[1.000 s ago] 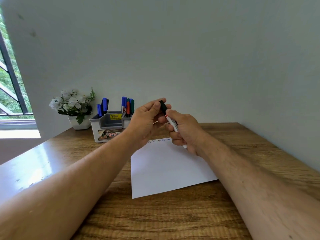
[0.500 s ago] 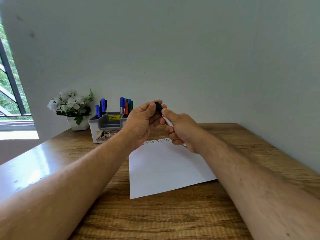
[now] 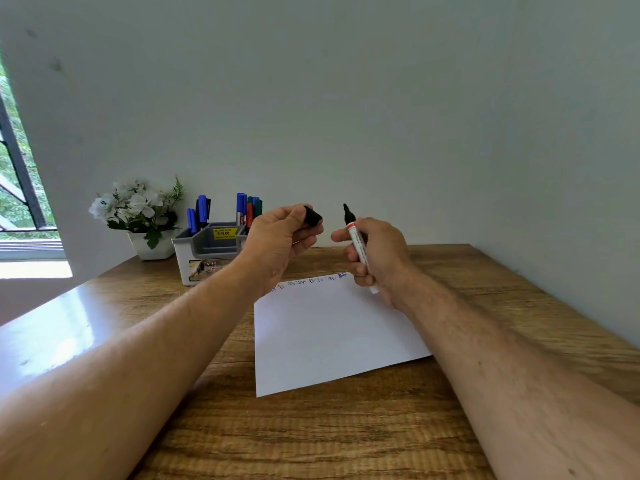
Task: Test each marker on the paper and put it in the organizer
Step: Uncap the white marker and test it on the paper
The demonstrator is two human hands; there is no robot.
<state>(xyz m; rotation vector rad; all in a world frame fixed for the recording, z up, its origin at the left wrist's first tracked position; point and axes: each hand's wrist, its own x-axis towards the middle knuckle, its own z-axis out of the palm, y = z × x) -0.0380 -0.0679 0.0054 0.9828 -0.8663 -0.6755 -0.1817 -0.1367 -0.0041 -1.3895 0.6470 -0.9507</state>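
My right hand point(image 3: 379, 258) grips a white marker point(image 3: 357, 247) with a black tip that points up, uncapped. Its black cap point(image 3: 312, 216) is pinched in my left hand point(image 3: 282, 242), a little to the left of the tip and apart from it. Both hands hover above the far edge of a white paper point(image 3: 329, 337), which carries a row of small coloured scribbles point(image 3: 311, 280) along its top. Behind my left hand stands a grey and white organizer point(image 3: 204, 252) with several blue, red and green markers point(image 3: 247, 209) upright in it.
A white pot of white flowers point(image 3: 138, 213) stands left of the organizer against the wall. The wooden table point(image 3: 311, 438) runs to a wall on the right and behind. A window point(image 3: 17, 188) is at the far left.
The cap has come off the marker: my left hand pulled it away to the left, and my right hand moved slightly right with the bare tip exposed.
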